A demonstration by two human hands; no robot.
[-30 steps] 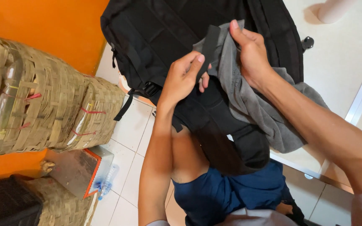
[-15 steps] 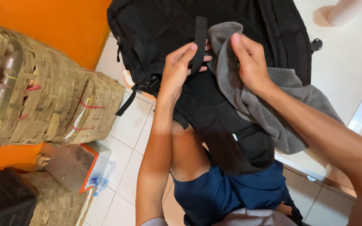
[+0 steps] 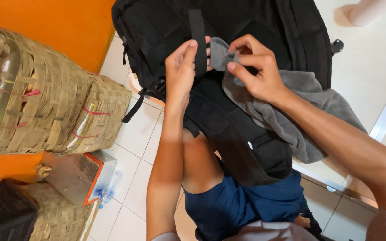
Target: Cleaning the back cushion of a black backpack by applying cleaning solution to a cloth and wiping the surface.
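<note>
A black backpack [image 3: 246,27] rests propped on the person's knee, steadied there for both hands to reach it. The left hand [image 3: 182,71] lies against its front, fingers loosely curled round a black webbing strap [image 3: 197,35], holding it aside. Just right of the strap, the right hand [image 3: 255,71] pinches the edge of a grey cloth [image 3: 291,107] between thumb and fingertips, the rest draped over the pack. Left of the backpack, woven bamboo baskets [image 3: 45,102] stand on white floor tiles [image 3: 130,129] against an orange wall [image 3: 63,22].
</note>
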